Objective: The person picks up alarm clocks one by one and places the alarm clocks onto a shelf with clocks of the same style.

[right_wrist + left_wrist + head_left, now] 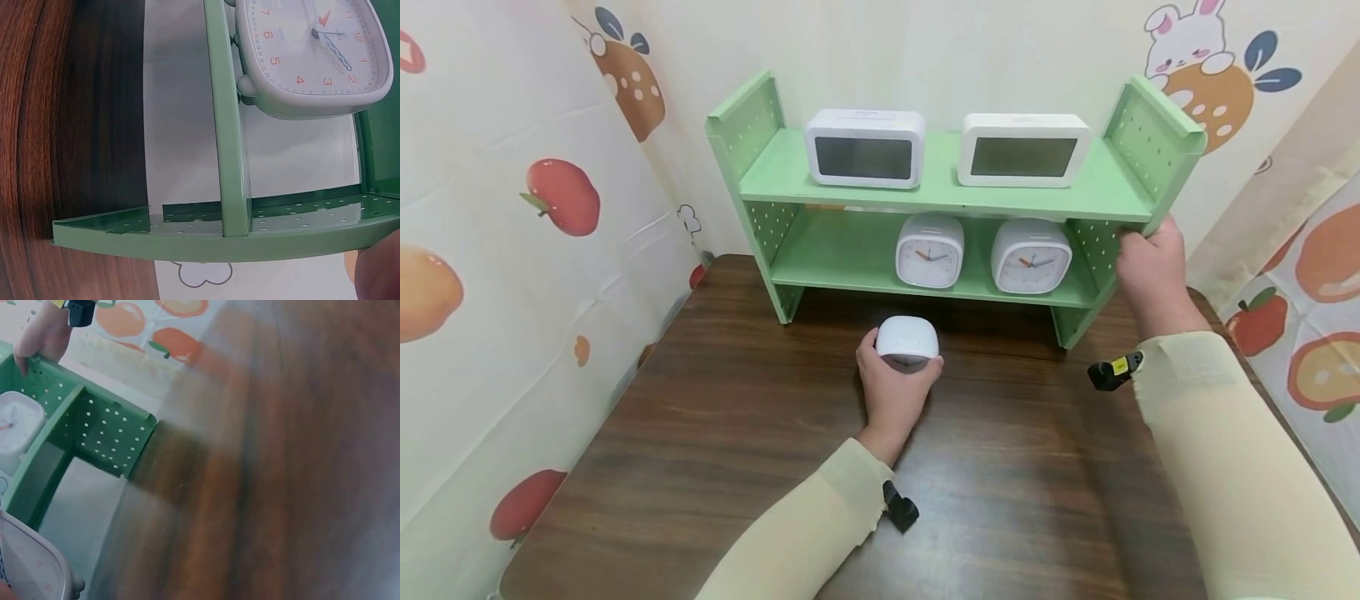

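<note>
A small white alarm clock (907, 336) is in front of the green shelf (842, 250), above or on the table. My left hand (893, 398) holds it between thumb and fingers from the near side. In the left wrist view only part of that clock (40, 559) shows, at the lower left corner. My right hand (1152, 271) grips the shelf's right side panel, its fingers partly hidden behind the edge. On the lower tier stand two white analog alarm clocks (929, 252) (1032, 257). The right wrist view shows one clock's dial (312, 56) closely.
Two white digital clocks (865, 150) (1024, 152) with dark screens stand on the upper tier. The dark brown wooden table (700, 467) lies beneath everything. A fruit-patterned curtain (490, 108) hangs around the left, back and right sides.
</note>
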Demonstrator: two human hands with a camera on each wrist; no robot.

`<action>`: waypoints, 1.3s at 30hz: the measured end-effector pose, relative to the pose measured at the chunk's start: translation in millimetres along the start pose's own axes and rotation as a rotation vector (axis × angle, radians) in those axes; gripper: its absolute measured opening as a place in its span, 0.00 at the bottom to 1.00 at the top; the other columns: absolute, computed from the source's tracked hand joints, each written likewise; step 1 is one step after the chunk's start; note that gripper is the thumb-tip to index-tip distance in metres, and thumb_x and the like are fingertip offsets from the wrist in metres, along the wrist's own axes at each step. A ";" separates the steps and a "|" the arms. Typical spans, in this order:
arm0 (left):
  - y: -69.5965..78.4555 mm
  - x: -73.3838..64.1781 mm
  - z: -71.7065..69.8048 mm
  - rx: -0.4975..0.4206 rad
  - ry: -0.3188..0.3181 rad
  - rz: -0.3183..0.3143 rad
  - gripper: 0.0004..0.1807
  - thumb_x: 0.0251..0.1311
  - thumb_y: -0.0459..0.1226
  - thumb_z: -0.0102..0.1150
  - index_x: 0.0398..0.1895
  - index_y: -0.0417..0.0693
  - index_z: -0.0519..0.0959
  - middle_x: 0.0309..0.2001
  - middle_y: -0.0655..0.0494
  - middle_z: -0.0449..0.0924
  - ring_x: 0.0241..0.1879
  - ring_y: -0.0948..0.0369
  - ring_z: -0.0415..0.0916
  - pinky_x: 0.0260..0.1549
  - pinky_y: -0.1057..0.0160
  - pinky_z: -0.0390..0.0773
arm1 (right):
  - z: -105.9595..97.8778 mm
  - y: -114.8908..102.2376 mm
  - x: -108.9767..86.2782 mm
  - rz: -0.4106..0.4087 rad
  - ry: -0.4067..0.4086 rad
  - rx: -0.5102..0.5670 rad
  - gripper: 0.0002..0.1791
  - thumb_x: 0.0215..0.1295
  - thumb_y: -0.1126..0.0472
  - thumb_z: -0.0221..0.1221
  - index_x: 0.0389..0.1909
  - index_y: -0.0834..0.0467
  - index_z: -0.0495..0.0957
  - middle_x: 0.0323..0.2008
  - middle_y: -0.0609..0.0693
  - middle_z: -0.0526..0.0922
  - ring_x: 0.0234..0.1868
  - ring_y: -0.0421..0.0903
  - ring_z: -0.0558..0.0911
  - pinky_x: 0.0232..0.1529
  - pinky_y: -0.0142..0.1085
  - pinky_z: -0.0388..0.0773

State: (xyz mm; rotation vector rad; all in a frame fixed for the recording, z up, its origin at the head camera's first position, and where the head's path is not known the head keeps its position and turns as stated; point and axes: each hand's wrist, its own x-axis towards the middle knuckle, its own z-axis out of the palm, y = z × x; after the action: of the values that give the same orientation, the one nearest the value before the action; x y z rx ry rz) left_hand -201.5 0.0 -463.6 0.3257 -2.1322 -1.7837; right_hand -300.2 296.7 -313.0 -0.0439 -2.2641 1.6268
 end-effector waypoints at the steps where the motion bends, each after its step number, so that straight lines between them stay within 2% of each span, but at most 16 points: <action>1: 1.4 0.9 -0.6 -0.007 0.004 0.010 0.57 0.44 0.45 0.84 0.75 0.49 0.57 0.68 0.51 0.61 0.64 0.53 0.64 0.62 0.46 0.69 | 0.1 -0.1 0.0 -0.001 0.001 0.001 0.24 0.80 0.59 0.40 0.71 0.47 0.70 0.62 0.42 0.73 0.65 0.41 0.72 0.69 0.44 0.70; 7: 11.7 8.4 -4.8 -0.050 0.006 0.053 0.56 0.45 0.45 0.83 0.74 0.47 0.57 0.68 0.52 0.61 0.63 0.54 0.64 0.60 0.48 0.70 | 0.0 -0.5 0.3 -0.004 0.013 0.003 0.24 0.80 0.60 0.40 0.71 0.47 0.70 0.61 0.42 0.73 0.65 0.41 0.71 0.70 0.43 0.69; 18: 30.7 25.5 -18.2 -0.119 0.025 0.058 0.56 0.46 0.45 0.82 0.75 0.46 0.56 0.68 0.52 0.60 0.63 0.55 0.64 0.61 0.50 0.70 | -0.1 0.0 0.5 -0.002 0.011 0.003 0.24 0.80 0.60 0.40 0.71 0.47 0.70 0.62 0.43 0.73 0.65 0.41 0.72 0.69 0.43 0.69; 28: 54.7 43.0 -31.4 -0.195 0.035 0.102 0.52 0.48 0.43 0.81 0.73 0.52 0.56 0.67 0.56 0.60 0.62 0.57 0.64 0.59 0.53 0.74 | 0.3 -0.8 0.2 0.003 0.011 0.013 0.24 0.80 0.59 0.40 0.71 0.47 0.70 0.62 0.43 0.73 0.65 0.41 0.71 0.70 0.44 0.69; 39: 77.8 55.6 -35.2 -0.198 0.054 0.159 0.53 0.45 0.41 0.81 0.72 0.48 0.57 0.68 0.55 0.60 0.62 0.57 0.65 0.58 0.55 0.75 | 0.4 -0.1 -0.8 -0.002 0.012 0.012 0.23 0.80 0.59 0.40 0.70 0.46 0.72 0.61 0.41 0.72 0.63 0.39 0.70 0.69 0.43 0.68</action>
State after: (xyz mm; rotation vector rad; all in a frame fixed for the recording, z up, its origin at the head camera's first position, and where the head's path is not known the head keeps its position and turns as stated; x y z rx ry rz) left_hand -235.1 -38.9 -375.6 0.1472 -1.8694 -1.8521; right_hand -299.6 296.1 -313.2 -0.0482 -2.2445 1.6342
